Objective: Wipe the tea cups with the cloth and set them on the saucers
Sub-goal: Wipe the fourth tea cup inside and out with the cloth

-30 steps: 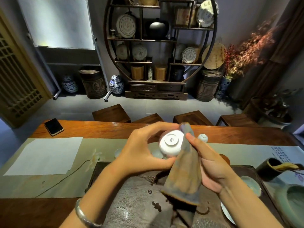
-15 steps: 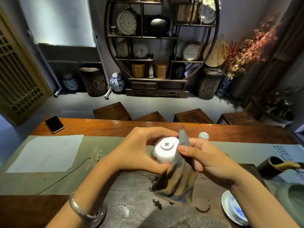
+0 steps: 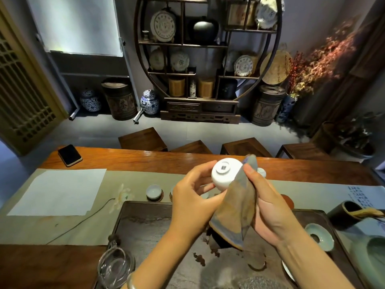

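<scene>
A tea room with a round display shelf (image 3: 208, 59) is filling the background of the head view, and a long wooden table (image 3: 125, 159) with a pale green runner (image 3: 133, 180) is stretching across the foreground, a dark stone tea tray (image 3: 156, 236) sitting nearest the person.

Compared with a second ago, the white tea cup (image 3: 226, 173) is being held higher and turned so that its foot ring and base mark are facing the camera more squarely, and the view is now taking in a small cup on a saucer (image 3: 154, 191) beyond the tray's far edge. That suggests the wiping is working round the outer wall rather than finishing; this cup is not yet on a saucer.

The left hand (image 3: 191, 197) is curling round the upturned cup, fingertips on its far-left wall and thumb underneath towards the rim. The right hand (image 3: 268, 207) is pinching the grey-brown cloth (image 3: 235, 211) and pressing it against the cup's right wall, with the rest of the cloth hanging below, between the two palms. So the cup is lying above and between both grips, touching the cloth on its right side.

A phone (image 3: 69, 155) is lying on the table's far-left corner, and a glass pitcher (image 3: 114, 268) is standing at the tray's near-left corner.
</scene>
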